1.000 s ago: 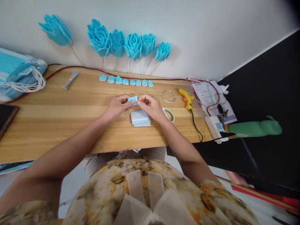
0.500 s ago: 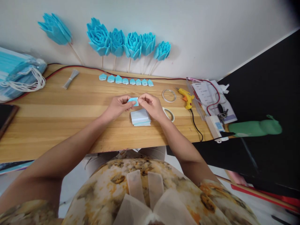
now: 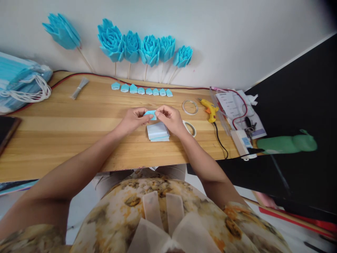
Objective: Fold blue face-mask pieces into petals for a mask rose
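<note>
A small light-blue piece of fabric (image 3: 150,114) is held between my two hands above the wooden table. My left hand (image 3: 135,118) pinches its left part, thumb on top. My right hand (image 3: 168,117) grips its right edge between thumb and fingertips. Just below them lies a stack of pale blue and white fabric pieces (image 3: 158,132). Several folded blue petals (image 3: 133,89) stand in a row behind my hands. Partly behind my right wrist is a roll of tape (image 3: 193,129).
Several blue fabric flowers (image 3: 149,51) on sticks lean on the wall. At right are another tape roll (image 3: 190,107), a yellow glue gun (image 3: 210,109), a power strip (image 3: 242,144) and a green bottle (image 3: 285,144). Bagged face masks (image 3: 21,82) and a phone (image 3: 7,131) sit at left.
Both hands keep their hold on the blue fabric piece, with only a very slight shift. Nothing else has visibly moved.
</note>
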{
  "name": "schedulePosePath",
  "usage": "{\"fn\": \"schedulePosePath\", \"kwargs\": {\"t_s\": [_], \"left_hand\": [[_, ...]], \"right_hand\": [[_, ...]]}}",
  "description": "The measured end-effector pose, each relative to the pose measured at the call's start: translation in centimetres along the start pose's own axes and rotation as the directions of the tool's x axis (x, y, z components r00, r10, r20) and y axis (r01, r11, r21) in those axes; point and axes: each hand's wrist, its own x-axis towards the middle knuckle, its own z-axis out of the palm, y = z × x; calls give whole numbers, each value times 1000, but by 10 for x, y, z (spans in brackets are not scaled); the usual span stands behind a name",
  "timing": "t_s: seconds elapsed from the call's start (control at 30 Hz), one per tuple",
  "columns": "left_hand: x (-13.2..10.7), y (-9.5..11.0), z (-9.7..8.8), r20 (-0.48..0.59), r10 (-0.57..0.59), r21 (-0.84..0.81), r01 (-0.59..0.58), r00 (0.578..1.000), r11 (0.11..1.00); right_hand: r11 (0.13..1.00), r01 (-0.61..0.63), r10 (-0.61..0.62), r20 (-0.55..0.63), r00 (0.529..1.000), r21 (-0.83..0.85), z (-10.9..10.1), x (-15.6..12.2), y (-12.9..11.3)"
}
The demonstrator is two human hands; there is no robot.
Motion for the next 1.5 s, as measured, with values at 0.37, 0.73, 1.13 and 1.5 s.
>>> {"fn": "schedulePosePath", "kwargs": {"t_s": [0.37,0.73,1.13,1.5], "left_hand": [[0,0,0,-16,-4,-19,3,1000,1000],[0,2,1,-50,-15,-34,13,999,999],[3,0,-3,-141,1,-100,-16,990,995],[2,2,-1,-94,-46,-88,37,995,995]], "right_hand": [[999,-12,12,0,1000,39,-1,0,5],[999,-38,36,104,994,14,-2,1,3],[999,-33,33,73,997,4,-1,2,5],[999,-40,40,59,997,8,-1,1,2]]}}
